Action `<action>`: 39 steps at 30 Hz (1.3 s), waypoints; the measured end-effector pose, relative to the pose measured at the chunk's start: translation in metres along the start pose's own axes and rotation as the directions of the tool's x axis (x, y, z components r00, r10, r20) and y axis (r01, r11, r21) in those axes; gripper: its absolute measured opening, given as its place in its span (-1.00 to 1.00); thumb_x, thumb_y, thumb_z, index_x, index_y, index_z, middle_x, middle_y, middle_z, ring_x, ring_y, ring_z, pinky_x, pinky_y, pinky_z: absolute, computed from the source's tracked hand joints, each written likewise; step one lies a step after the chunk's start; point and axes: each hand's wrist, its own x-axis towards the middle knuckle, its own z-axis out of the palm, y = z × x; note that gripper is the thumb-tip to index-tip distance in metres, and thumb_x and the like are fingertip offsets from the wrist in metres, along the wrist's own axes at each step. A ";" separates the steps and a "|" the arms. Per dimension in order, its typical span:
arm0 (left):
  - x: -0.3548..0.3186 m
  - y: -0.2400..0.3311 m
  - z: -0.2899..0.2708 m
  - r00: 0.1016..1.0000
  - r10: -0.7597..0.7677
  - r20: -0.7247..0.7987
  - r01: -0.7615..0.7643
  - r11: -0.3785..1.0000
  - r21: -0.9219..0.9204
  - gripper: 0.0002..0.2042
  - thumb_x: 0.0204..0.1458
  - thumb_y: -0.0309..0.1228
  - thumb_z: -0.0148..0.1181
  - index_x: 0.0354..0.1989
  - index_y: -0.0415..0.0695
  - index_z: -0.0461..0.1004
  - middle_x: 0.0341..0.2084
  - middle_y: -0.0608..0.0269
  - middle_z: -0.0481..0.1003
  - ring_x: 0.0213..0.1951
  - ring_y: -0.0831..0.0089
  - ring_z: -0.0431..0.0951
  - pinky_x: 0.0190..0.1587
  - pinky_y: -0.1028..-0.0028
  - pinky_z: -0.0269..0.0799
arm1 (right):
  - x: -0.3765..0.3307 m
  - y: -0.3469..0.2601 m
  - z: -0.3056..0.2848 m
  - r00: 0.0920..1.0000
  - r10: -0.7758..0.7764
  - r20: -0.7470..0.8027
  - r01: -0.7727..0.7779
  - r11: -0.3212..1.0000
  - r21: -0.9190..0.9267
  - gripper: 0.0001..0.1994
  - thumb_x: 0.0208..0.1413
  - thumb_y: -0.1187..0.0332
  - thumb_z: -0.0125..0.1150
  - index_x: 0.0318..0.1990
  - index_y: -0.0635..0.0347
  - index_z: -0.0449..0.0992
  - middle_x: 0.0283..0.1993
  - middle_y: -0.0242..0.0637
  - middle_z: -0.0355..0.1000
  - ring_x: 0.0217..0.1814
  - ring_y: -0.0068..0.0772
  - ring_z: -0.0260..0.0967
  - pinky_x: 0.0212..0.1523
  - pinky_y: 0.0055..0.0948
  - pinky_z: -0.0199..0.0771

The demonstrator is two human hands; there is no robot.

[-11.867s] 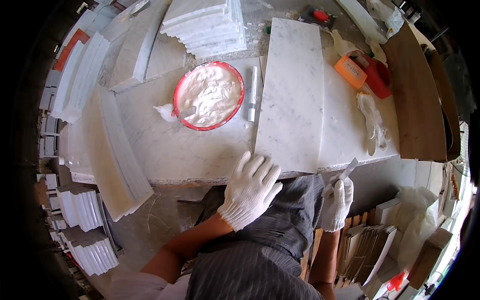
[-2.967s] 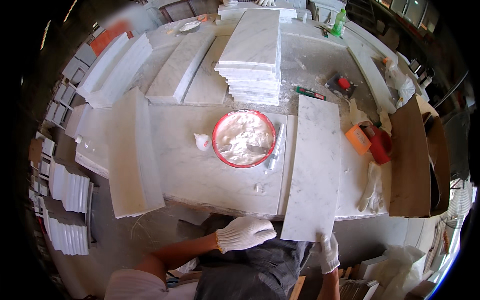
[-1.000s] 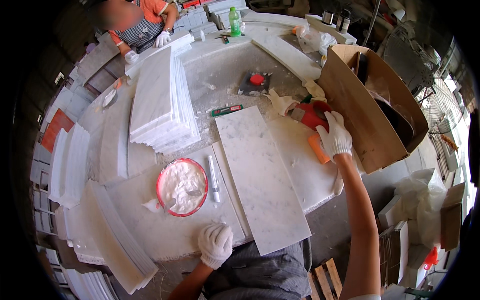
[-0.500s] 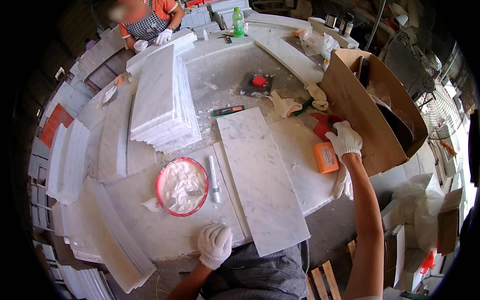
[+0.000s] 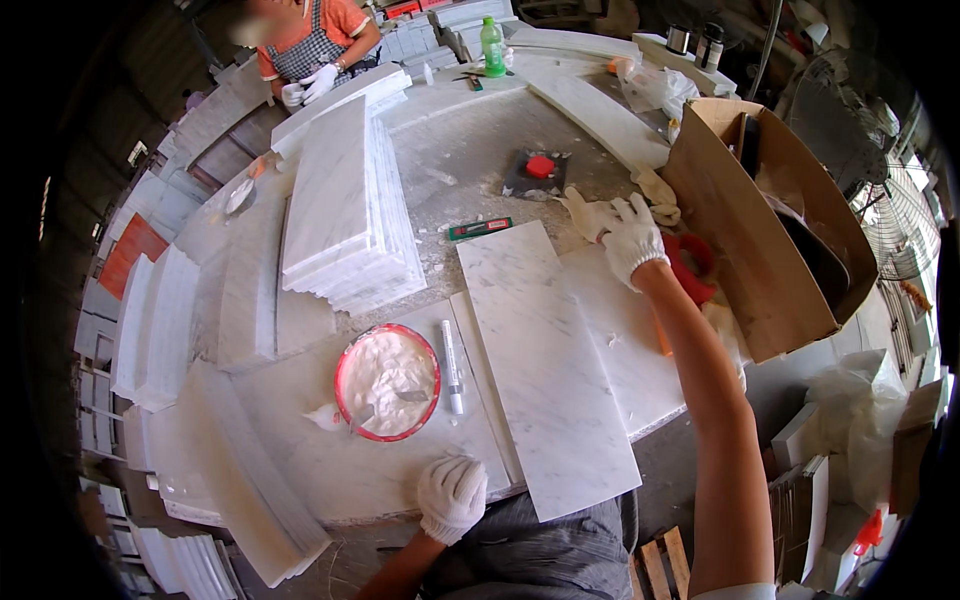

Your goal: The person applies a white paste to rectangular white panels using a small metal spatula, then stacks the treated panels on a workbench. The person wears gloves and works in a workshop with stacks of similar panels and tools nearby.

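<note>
My right hand [image 5: 632,238], in a white knit glove, reaches over the right side of the work surface with its fingers apart. Beside its fingertips lies a loose cream-white work glove [image 5: 582,214]; what is beneath the palm is hidden. A red ring-shaped roll [image 5: 692,268] sits behind my wrist, and my forearm covers most of an orange box [image 5: 663,338]. Curled at the near edge of the surface is my gloved left hand [image 5: 453,500], with no object showing in it. Between my hands a long grey-veined marble slab [image 5: 550,365] lies with its near end over my lap.
A red-rimmed tub of white paste [image 5: 388,382] stands left of the slab, with a white marker [image 5: 452,367] alongside. Stacked marble slabs [image 5: 345,210] rise behind it. An open cardboard box [image 5: 760,300] borders the right side. Across the surface, a person in gloves [image 5: 318,80] works.
My right hand has moved left and away from me, from the red roll to the loose glove. My left hand stays curled at the edge. The whole view has shifted slightly.
</note>
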 end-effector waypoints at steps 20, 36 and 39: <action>-0.001 -0.002 0.005 1.000 -0.014 -0.020 0.013 1.000 -0.020 -0.70 -0.05 -0.46 0.28 -0.10 -0.12 0.51 -0.23 0.21 0.56 -0.14 0.20 0.56 -0.05 0.16 0.50 | -0.187 -0.132 -0.050 0.893 -0.422 0.155 0.301 0.818 0.490 -0.29 0.25 -0.23 -0.06 0.46 -0.11 0.17 0.58 -0.25 -0.07 0.66 -0.12 -0.34 0.58 -0.03 -0.30; -0.010 0.012 -0.008 0.965 -0.255 -0.067 0.216 0.910 -0.354 -0.74 -0.02 -0.57 0.32 -0.12 -0.13 0.54 -0.30 0.16 0.59 -0.25 0.14 0.58 -0.16 0.22 0.47 | -0.382 -0.148 -0.114 0.589 0.635 0.500 -0.511 -0.186 0.839 -0.53 0.40 0.01 -0.08 0.04 0.27 0.54 -0.08 -0.21 0.55 -0.08 -0.36 0.48 0.01 -0.33 0.46; -0.011 0.036 -0.019 0.963 -0.267 0.048 0.257 0.840 -0.478 -0.80 0.00 -0.54 0.30 -0.18 -0.11 0.55 -0.38 0.24 0.58 -0.36 0.20 0.57 -0.27 0.26 0.45 | -0.376 -0.151 -0.097 0.471 0.620 0.627 -0.462 -0.432 0.774 -0.52 0.41 0.00 -0.08 0.15 0.23 0.47 0.01 -0.22 0.50 0.04 -0.36 0.42 0.05 -0.30 0.45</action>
